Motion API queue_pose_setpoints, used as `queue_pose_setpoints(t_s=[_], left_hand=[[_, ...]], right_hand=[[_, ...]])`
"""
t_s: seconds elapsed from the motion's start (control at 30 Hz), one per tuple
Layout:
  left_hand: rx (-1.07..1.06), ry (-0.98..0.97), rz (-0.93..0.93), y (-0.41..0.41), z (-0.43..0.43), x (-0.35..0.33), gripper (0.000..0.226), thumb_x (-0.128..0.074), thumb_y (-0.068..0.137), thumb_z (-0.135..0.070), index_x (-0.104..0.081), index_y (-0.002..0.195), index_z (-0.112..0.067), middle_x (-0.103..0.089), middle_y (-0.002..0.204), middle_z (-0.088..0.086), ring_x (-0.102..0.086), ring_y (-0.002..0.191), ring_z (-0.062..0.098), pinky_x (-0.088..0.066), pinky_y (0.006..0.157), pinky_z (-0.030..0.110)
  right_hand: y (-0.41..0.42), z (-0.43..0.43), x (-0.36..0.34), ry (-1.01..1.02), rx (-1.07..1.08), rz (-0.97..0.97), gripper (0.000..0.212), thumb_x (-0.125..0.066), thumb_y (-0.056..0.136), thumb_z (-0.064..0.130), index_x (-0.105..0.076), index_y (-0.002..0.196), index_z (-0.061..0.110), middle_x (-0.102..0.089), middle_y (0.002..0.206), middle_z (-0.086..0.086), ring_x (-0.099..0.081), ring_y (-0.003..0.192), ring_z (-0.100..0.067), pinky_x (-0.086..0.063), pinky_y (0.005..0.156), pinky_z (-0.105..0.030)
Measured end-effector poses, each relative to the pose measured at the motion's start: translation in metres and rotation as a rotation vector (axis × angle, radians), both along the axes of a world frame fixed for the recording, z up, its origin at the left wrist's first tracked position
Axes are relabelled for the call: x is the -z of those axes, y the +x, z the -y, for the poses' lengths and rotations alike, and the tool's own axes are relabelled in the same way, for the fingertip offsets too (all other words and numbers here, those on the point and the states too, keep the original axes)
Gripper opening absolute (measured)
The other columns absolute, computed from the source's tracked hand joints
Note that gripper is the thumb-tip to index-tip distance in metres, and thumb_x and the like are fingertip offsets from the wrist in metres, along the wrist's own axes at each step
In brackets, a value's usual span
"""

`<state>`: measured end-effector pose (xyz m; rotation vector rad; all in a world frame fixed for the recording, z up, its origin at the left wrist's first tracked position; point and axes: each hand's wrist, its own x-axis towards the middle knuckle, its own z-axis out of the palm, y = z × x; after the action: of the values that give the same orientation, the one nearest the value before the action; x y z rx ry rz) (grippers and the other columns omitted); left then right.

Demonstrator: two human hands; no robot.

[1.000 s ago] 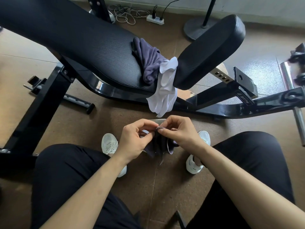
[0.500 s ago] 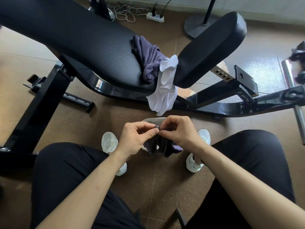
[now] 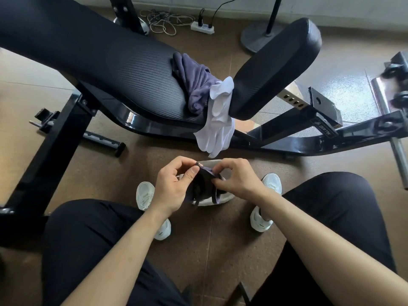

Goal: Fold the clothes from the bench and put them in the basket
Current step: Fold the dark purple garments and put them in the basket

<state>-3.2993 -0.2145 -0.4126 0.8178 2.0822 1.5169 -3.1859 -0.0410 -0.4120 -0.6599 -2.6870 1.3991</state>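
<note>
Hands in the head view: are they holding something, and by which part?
Both the left hand and right hand pinch a small dark garment at its top edge.

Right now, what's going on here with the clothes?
A seated person is folding a small dark cloth, pinched by the left grip and the right grip, over a pale basket on the floor between their feet. A purple garment and a white garment lie on the bench, the white one hanging off its edge, not yet folded.
</note>
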Motion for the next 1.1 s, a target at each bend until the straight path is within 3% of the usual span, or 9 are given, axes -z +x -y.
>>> queue_pose_setpoints(t_s=[0.1,0.23,0.4,0.47,0.6,0.7,0.8,0.93,1.1], left_hand=[[0.032,0.042,0.043,-0.004,0.002,-0.004,0.007,-0.06,0.101,-0.013,-0.065,0.105,-0.012,-0.077,0.105,0.003,-0.073,0.102,0.024,-0.061,0.089,0.046],[0.063,0.085,0.102,-0.012,0.006,-0.006,0.009,-0.056,0.102,-0.016,-0.06,0.108,-0.011,-0.076,0.108,0.01,-0.073,0.106,0.028,-0.058,0.093,0.055],[0.102,0.085,0.104,-0.014,0.007,-0.009,0.009,-0.055,0.102,-0.006,-0.062,0.106,-0.011,-0.077,0.106,0.009,-0.072,0.106,0.025,-0.057,0.097,0.044],[0.12,0.051,0.069,-0.015,0.007,-0.009,0.013,-0.057,0.101,-0.01,-0.064,0.105,-0.02,-0.076,0.104,0.004,-0.072,0.103,0.024,-0.057,0.093,0.04],[0.051,0.017,-0.014,-0.019,0.011,-0.008,0.017,-0.061,0.099,-0.014,-0.066,0.1,-0.03,-0.071,0.096,-0.011,-0.066,0.09,0.011,-0.053,0.083,0.025],[-0.005,0.02,-0.049,-0.024,0.013,-0.01,0.017,-0.061,0.1,-0.009,-0.066,0.1,-0.025,-0.07,0.092,-0.013,-0.064,0.087,0.003,-0.05,0.081,0.016],[-0.116,0.04,-0.077,-0.028,0.017,-0.014,0.02,-0.061,0.1,-0.011,-0.064,0.1,-0.03,-0.068,0.092,-0.011,-0.064,0.087,-0.001,-0.049,0.079,0.012],[-0.285,0.062,-0.091,-0.044,0.023,-0.01,0.023,-0.06,0.102,-0.015,-0.062,0.099,-0.038,-0.067,0.095,-0.013,-0.064,0.089,-0.003,-0.05,0.081,0.013],[-0.422,0.069,-0.031,-0.061,0.03,0.005,0.021,-0.059,0.102,-0.016,-0.062,0.097,-0.036,-0.067,0.095,-0.01,-0.063,0.09,0.002,-0.05,0.086,0.023]], right_hand=[[-0.001,-0.001,-0.002,-0.078,-0.001,-0.019,0.011,-0.077,0.076,0.009,-0.075,0.082,0.017,-0.078,0.103,0.01,-0.07,0.099,-0.008,-0.053,0.096,-0.031],[0.002,-0.004,-0.008,-0.361,0.008,-0.106,0.019,-0.065,0.081,-0.004,-0.078,0.088,0.007,-0.077,0.113,0.0,-0.071,0.11,-0.009,-0.054,0.101,-0.028],[-0.005,0.002,-0.007,-0.47,-0.027,-0.144,0.03,-0.07,0.09,-0.003,-0.068,0.118,0.007,-0.076,0.109,-0.006,-0.073,0.105,-0.016,-0.058,0.096,-0.033],[-0.011,0.007,-0.005,-0.434,-0.069,-0.128,0.027,-0.071,0.091,0.001,-0.069,0.117,0.008,-0.075,0.104,-0.008,-0.073,0.1,-0.017,-0.059,0.093,-0.034],[-0.02,0.01,-0.004,-0.293,-0.106,-0.095,0.01,-0.076,0.089,0.01,-0.075,0.092,0.019,-0.073,0.087,-0.01,-0.066,0.078,-0.011,-0.058,0.077,-0.034],[-0.024,0.009,0.001,-0.131,-0.119,-0.057,0.019,-0.078,0.086,0.011,-0.07,0.084,0.029,-0.069,0.077,0.004,-0.063,0.07,-0.005,-0.056,0.07,-0.025],[-0.025,0.005,0.01,-0.054,-0.114,0.004,0.031,-0.08,0.082,0.015,-0.063,0.075,0.04,-0.063,0.071,0.006,-0.058,0.066,-0.008,-0.055,0.068,-0.033],[-0.02,-0.005,0.018,0.035,-0.107,0.131,0.017,-0.079,0.081,0.014,-0.068,0.079,0.027,-0.06,0.071,0.007,-0.056,0.066,-0.01,-0.05,0.065,-0.03],[-0.009,-0.019,0.02,0.064,-0.069,0.239,0.033,-0.077,0.08,0.01,-0.059,0.068,0.035,-0.058,0.066,0.011,-0.052,0.06,-0.003,-0.039,0.059,-0.015]])
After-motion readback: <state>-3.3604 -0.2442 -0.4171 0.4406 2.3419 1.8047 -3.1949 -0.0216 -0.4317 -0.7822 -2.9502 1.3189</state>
